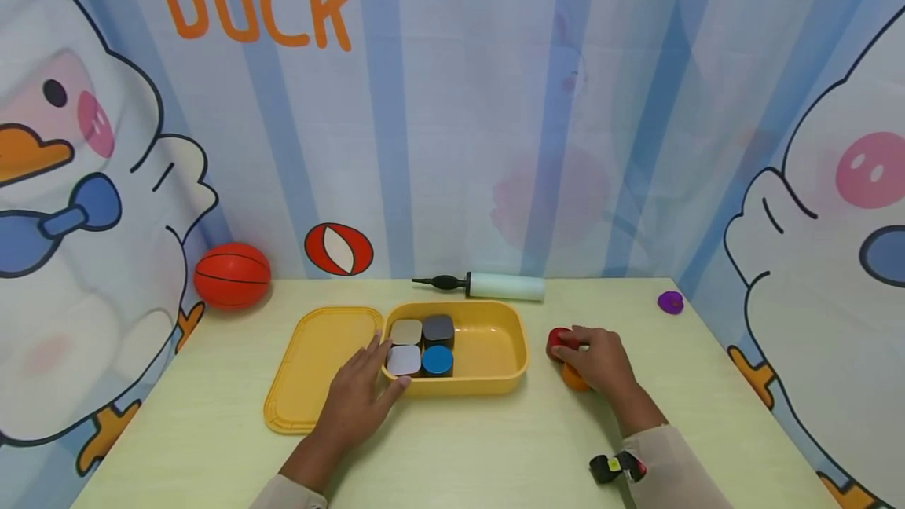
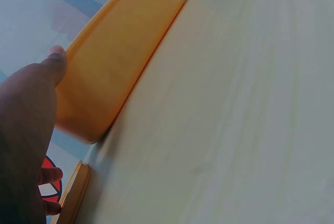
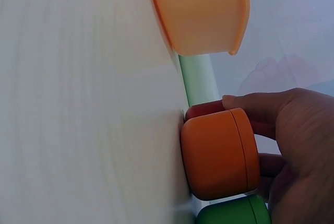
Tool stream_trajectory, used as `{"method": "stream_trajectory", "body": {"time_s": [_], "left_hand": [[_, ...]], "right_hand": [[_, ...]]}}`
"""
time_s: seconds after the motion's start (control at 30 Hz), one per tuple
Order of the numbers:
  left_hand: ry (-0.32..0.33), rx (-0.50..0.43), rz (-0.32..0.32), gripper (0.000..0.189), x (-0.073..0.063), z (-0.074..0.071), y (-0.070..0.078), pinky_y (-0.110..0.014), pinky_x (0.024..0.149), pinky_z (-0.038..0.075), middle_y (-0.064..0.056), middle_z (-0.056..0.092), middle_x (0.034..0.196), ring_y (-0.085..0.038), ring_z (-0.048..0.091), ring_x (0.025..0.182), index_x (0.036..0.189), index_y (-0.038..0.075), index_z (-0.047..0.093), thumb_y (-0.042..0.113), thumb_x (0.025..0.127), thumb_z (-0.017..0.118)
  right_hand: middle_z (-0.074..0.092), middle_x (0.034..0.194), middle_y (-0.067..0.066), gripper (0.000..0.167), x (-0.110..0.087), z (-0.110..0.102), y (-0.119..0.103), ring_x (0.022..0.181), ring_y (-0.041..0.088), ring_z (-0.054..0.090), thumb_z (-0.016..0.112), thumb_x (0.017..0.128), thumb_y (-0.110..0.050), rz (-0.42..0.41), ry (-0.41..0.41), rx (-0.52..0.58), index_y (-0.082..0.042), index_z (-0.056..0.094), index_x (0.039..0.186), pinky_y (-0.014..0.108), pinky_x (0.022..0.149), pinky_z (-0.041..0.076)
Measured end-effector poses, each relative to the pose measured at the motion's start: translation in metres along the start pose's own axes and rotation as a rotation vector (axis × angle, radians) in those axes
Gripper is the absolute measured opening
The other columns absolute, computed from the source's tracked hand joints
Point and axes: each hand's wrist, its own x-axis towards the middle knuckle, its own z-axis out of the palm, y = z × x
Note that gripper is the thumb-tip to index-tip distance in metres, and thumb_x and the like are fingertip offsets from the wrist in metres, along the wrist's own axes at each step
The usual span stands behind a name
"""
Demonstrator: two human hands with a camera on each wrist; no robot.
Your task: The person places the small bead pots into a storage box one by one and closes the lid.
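A yellow plastic box (image 1: pixel 491 385) holds several small lidded jars in its left half: a beige jar (image 1: pixel 406 331), a dark grey jar (image 1: pixel 438 328), a pale lilac jar (image 1: pixel 404 360) and a blue jar (image 1: pixel 437 360). My left hand (image 1: pixel 357 397) rests at the box's front left corner, fingers extended along its left side and thumb by the front rim. To the right of the box, my right hand (image 1: pixel 601 358) pinches a red jar (image 1: pixel 558 342) between thumb and fingers. An orange jar (image 3: pixel 216 153) stands beside it on the table, with a green jar (image 3: pixel 235 212) next to that, hidden by the hand in the head view.
The yellow lid (image 1: pixel 311 368) lies flat left of the box. A hand pump (image 1: pixel 505 287) lies behind it. A red ball (image 1: pixel 232 276) is at the back left, a small purple object (image 1: pixel 670 302) at the back right. A black strap-like item (image 1: pixel 605 468) is by the right sleeve.
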Motion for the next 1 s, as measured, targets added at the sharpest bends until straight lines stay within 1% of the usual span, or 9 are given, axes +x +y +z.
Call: {"method": "stream_trajectory", "body": {"time_s": [0.13,0.27,0.33,0.43,0.5,0.57,0.67,0.77,1.0], "left_hand": [[0.000,-0.003,0.000,0.081,-0.0003,0.0002,0.0002,-0.069,0.127,0.038,-0.013,0.035,0.178,-0.046,0.046,0.158,0.168,0.012,0.044,0.058,0.105,0.065],[0.001,-0.006,-0.001,0.080,-0.0008,0.0004,-0.0005,-0.069,0.127,0.038,-0.012,0.035,0.178,-0.047,0.046,0.158,0.168,0.013,0.044,0.057,0.105,0.066],[-0.001,-0.008,-0.004,0.080,-0.0009,0.0004,-0.0008,-0.069,0.127,0.037,-0.012,0.035,0.179,-0.046,0.045,0.159,0.168,0.013,0.044,0.057,0.105,0.066],[0.001,-0.006,-0.002,0.080,-0.0011,0.0006,-0.0008,-0.069,0.127,0.038,-0.012,0.035,0.178,-0.046,0.046,0.158,0.168,0.013,0.044,0.056,0.106,0.066],[0.000,-0.004,-0.003,0.079,-0.0006,0.0008,-0.0007,-0.069,0.127,0.038,-0.013,0.035,0.178,-0.046,0.046,0.158,0.168,0.012,0.044,0.056,0.106,0.066],[-0.001,-0.003,-0.001,0.079,-0.0008,0.0007,-0.0006,-0.069,0.127,0.038,-0.013,0.036,0.178,-0.047,0.046,0.158,0.168,0.012,0.044,0.056,0.106,0.065],[-0.002,-0.006,0.000,0.078,-0.0011,0.0000,-0.0004,-0.070,0.127,0.038,-0.013,0.035,0.178,-0.047,0.047,0.157,0.168,0.012,0.044,0.056,0.107,0.064],[0.000,-0.006,0.003,0.078,-0.0014,0.0002,-0.0011,-0.070,0.126,0.038,-0.013,0.035,0.178,-0.048,0.047,0.157,0.168,0.012,0.044,0.057,0.107,0.063],[0.005,-0.010,-0.002,0.080,-0.0011,0.0013,-0.0013,-0.070,0.127,0.037,-0.012,0.035,0.179,-0.048,0.046,0.158,0.168,0.012,0.044,0.059,0.106,0.064]], "right_hand": [[0.075,0.136,0.026,0.035,-0.0006,-0.0011,-0.0016,0.120,0.045,0.071,0.083,0.097,-0.027,0.038,-0.009,-0.002,-0.006,0.083,0.125,0.050,0.095,0.065],[0.078,0.131,0.024,0.035,-0.0005,-0.0010,-0.0019,0.116,0.041,0.072,0.083,0.097,-0.030,0.061,-0.009,-0.016,-0.008,0.083,0.125,0.050,0.093,0.064],[0.078,0.130,0.023,0.036,-0.0003,-0.0008,-0.0023,0.118,0.042,0.071,0.083,0.097,-0.032,0.069,-0.008,-0.029,-0.010,0.083,0.125,0.053,0.098,0.060],[0.080,0.128,0.021,0.036,0.0002,0.0000,-0.0022,0.121,0.043,0.070,0.082,0.098,-0.033,0.064,-0.009,-0.051,-0.011,0.083,0.126,0.061,0.105,0.051],[0.080,0.126,0.020,0.035,0.0009,0.0003,-0.0016,0.122,0.044,0.069,0.082,0.098,-0.033,0.049,-0.006,-0.059,-0.011,0.083,0.125,0.067,0.107,0.043],[0.081,0.125,0.020,0.035,0.0011,0.0011,-0.0003,0.121,0.045,0.070,0.082,0.098,-0.032,0.022,0.004,-0.070,-0.010,0.084,0.125,0.070,0.111,0.039],[0.081,0.127,0.019,0.033,0.0017,0.0018,0.0016,0.122,0.046,0.071,0.082,0.098,-0.030,-0.030,0.042,-0.073,-0.009,0.084,0.123,0.072,0.115,0.036],[0.079,0.134,0.018,0.033,0.0020,0.0013,0.0014,0.126,0.046,0.071,0.081,0.099,-0.030,-0.066,0.072,-0.063,-0.009,0.083,0.124,0.074,0.118,0.033],[0.074,0.142,0.021,0.038,0.0016,-0.0009,-0.0021,0.135,0.049,0.066,0.081,0.100,-0.029,-0.060,0.096,-0.017,-0.007,0.081,0.130,0.075,0.122,0.027]]}}
